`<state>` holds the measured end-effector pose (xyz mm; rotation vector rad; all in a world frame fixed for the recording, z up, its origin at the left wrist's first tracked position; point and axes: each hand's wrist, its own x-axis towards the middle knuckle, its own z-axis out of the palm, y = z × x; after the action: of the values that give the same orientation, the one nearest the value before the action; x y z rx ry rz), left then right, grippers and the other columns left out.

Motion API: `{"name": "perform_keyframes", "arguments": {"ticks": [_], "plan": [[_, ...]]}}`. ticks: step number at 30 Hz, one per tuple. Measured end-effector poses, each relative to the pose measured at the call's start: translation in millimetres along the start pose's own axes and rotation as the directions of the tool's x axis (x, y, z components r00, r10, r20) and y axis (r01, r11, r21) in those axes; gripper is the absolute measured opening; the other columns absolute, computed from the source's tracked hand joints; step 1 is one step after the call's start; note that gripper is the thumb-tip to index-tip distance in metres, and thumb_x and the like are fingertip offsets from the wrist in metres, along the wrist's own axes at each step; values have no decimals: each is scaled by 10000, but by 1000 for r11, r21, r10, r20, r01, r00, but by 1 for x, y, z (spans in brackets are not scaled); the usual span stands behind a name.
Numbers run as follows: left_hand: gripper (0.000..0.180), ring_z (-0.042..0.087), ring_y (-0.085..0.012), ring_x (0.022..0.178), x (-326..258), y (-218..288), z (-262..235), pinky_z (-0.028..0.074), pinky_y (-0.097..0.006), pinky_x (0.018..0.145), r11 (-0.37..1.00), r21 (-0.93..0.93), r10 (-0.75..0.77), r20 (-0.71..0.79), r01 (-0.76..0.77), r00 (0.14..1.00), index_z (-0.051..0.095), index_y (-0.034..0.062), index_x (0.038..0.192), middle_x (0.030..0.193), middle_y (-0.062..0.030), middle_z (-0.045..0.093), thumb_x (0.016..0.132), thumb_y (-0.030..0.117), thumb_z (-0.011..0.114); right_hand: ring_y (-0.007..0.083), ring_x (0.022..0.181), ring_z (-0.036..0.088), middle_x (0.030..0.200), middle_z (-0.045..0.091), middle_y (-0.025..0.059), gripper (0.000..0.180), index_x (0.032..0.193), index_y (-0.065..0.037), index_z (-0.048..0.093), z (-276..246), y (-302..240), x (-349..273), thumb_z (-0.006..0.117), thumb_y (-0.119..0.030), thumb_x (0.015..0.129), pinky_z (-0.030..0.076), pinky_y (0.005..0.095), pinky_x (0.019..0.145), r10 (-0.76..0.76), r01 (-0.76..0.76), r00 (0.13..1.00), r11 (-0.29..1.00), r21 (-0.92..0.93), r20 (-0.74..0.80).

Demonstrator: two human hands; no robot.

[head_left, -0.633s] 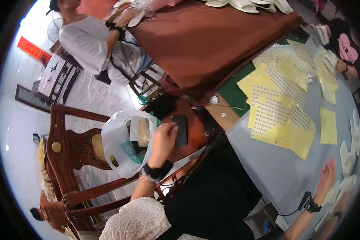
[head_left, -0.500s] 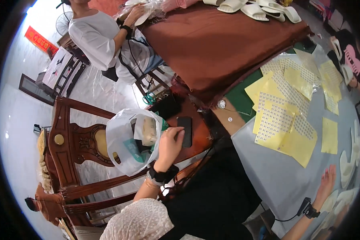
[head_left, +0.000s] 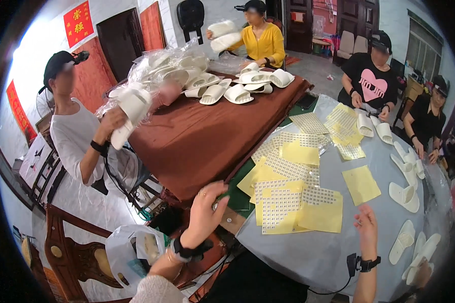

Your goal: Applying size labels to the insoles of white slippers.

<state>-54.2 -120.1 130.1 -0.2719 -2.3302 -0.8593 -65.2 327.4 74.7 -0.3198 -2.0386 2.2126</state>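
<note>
My left hand (head_left: 206,210) hangs in the air, fingers loosely curled, just left of the yellow sticker sheets (head_left: 288,199) at the edge of the grey table (head_left: 333,252). It holds nothing that I can see. My right hand (head_left: 366,228) hovers open above the grey table, to the right of the sheets, with a black band on the wrist. White slippers (head_left: 404,196) lie along the table's right side.
A brown-covered table (head_left: 202,136) carries piles of white slippers (head_left: 227,88), some bagged. A person in white (head_left: 76,136) stands at left holding a slipper; three more people sit at the back and right. A wooden chair (head_left: 71,252) with a white plastic bag (head_left: 129,252) stands lower left.
The view has swung up from the chair and bag to the tables. My left hand has left the bag and dark object and risen to the table edge.
</note>
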Motion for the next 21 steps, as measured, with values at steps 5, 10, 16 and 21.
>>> {"name": "perform_keyframes", "arguments": {"ticks": [5,10,16,21], "plan": [[346,533,-244,1077,67,8,0,427,-334,863,993,-117,-48,-180,27,983,535,33,1146,1192,-121,549,817,84,632,117,894,498,1252,464,25,397,1312,-84,430,5,-17,-20,484,-171,929,407,260,750,34,-33,999,999,26,-25],[274,563,-312,1010,82,-18,2,451,-358,830,997,10,-78,-18,78,997,575,15,1064,1073,-170,592,807,94,626,130,900,502,1235,470,42,397,1310,-87,429,-10,-18,-30,491,-167,926,409,265,751,59,-58,997,998,9,-56],[259,560,-341,923,95,-109,-31,439,-391,790,965,248,-56,-117,83,992,567,13,975,933,-170,597,723,-41,594,140,896,510,1217,479,47,396,1292,-85,443,-21,-17,-32,513,-166,911,415,263,751,50,-46,996,997,55,-77],[237,545,-413,877,110,-216,-49,432,-493,799,724,690,-108,129,-11,986,603,-11,877,876,-262,588,655,64,568,142,886,537,1176,516,36,353,1247,-86,476,-14,-20,-31,535,-180,912,439,268,736,-47,49,998,998,50,-48]]}}
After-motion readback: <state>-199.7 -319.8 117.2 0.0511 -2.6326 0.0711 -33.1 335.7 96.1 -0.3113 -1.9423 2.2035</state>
